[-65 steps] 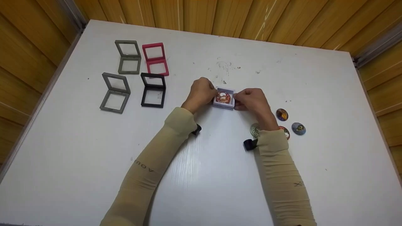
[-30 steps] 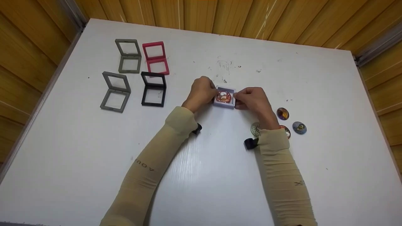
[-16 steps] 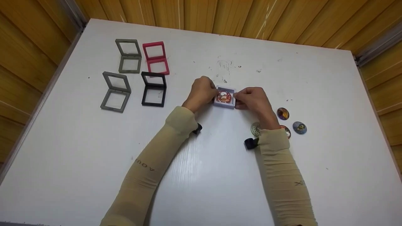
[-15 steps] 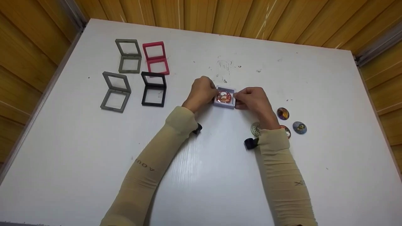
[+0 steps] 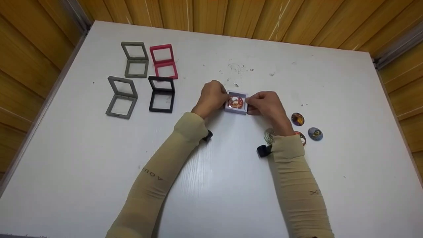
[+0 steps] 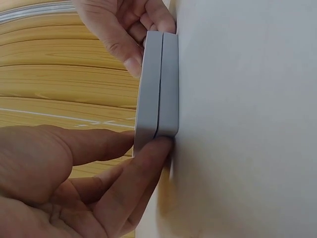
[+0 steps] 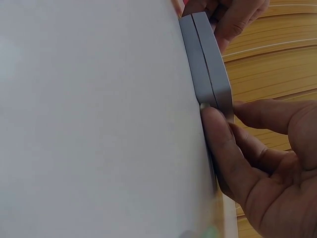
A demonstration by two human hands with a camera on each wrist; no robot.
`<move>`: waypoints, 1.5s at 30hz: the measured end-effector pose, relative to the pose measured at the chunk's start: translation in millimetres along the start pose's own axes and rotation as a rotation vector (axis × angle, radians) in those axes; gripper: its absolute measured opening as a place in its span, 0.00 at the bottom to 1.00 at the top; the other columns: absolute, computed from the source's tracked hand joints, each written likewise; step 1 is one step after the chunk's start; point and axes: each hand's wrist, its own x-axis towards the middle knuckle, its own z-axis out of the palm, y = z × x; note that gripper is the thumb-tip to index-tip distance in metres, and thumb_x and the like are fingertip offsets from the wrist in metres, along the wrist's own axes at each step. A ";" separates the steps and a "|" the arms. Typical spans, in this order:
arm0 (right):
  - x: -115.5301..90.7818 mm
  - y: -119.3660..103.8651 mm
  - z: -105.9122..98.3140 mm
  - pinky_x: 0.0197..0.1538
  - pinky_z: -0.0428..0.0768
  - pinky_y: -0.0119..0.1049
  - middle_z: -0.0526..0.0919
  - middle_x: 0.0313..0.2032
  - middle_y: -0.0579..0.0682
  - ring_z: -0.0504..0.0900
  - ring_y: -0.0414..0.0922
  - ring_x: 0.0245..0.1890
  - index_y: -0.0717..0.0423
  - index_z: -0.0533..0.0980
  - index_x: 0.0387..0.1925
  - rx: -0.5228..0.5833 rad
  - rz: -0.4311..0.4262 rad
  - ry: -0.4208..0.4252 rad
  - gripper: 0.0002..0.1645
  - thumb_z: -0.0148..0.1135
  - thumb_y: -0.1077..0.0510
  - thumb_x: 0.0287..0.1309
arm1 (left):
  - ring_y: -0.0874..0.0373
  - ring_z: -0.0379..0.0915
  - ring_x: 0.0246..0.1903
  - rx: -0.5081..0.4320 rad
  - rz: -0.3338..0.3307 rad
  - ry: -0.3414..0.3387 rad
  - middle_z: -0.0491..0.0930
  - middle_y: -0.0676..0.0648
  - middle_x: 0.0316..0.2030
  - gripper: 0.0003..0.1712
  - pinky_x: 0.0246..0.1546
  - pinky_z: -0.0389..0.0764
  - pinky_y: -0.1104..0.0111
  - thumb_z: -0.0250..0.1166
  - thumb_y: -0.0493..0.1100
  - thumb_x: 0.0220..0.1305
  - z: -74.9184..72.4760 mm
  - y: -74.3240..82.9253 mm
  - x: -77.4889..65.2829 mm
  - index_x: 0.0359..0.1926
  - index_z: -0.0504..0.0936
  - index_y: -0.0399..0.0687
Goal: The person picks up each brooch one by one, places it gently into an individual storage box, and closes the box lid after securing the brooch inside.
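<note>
A small pale grey display case (image 5: 236, 112) lies on the table between both hands, its two halves folded together. Through its window shows a round red badge (image 5: 235, 102) with a white figure. My left hand (image 5: 211, 97) pinches the case's left side, thumb on the top face and fingers low at the edge. On the opposite side, my right hand (image 5: 266, 105) pinches it the same way. In the left wrist view the case (image 6: 158, 84) is seen edge-on, a thin seam running between its halves. The right wrist view shows that seam on the case (image 7: 205, 62) too.
Left of the hands stand open frames: olive (image 5: 136, 68), red (image 5: 166, 70), grey (image 5: 121, 106) and black (image 5: 161, 102). Round badges lie near the right forearm: a dark one (image 5: 297, 119), a blue one (image 5: 315, 134), a green one (image 5: 268, 136) and a red one partly under the wrist.
The dark gap along the case's front edge, visible about two seconds ago, has narrowed as its halves came together. Both hands have kept their hold and barely moved.
</note>
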 end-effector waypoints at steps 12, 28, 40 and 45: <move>0.9 0.0 -0.6 0.44 0.87 0.33 0.86 0.41 0.57 0.88 0.40 0.31 0.68 0.81 0.50 0.011 0.005 0.002 0.17 0.67 0.56 0.73 | 0.60 0.78 0.28 -0.016 -0.001 0.000 0.89 0.42 0.37 0.07 0.28 0.77 0.73 0.70 0.35 0.71 -0.1 -0.6 0.1 0.40 0.91 0.33; -0.1 2.8 1.0 0.43 0.88 0.34 0.86 0.38 0.56 0.88 0.41 0.30 0.68 0.81 0.48 0.051 -0.014 0.004 0.15 0.67 0.58 0.71 | 0.59 0.81 0.32 -0.071 -0.052 -0.011 0.88 0.42 0.40 0.07 0.31 0.80 0.73 0.70 0.34 0.71 0.9 -1.2 0.8 0.43 0.90 0.33; -3.2 -3.6 10.2 0.38 0.87 0.32 0.86 0.36 0.57 0.86 0.41 0.28 0.68 0.82 0.44 -0.062 -0.046 0.113 0.13 0.62 0.60 0.66 | 0.58 0.77 0.30 -0.021 -0.007 0.013 0.86 0.44 0.35 0.08 0.26 0.74 0.73 0.70 0.36 0.71 1.1 0.4 1.1 0.39 0.91 0.34; -6.2 -5.2 13.2 0.38 0.86 0.32 0.85 0.40 0.58 0.85 0.43 0.30 0.67 0.82 0.45 -0.132 -0.037 0.124 0.14 0.60 0.59 0.67 | 0.58 0.77 0.31 -0.031 -0.021 0.009 0.87 0.43 0.36 0.08 0.28 0.76 0.72 0.71 0.37 0.71 0.8 -1.1 0.3 0.42 0.91 0.33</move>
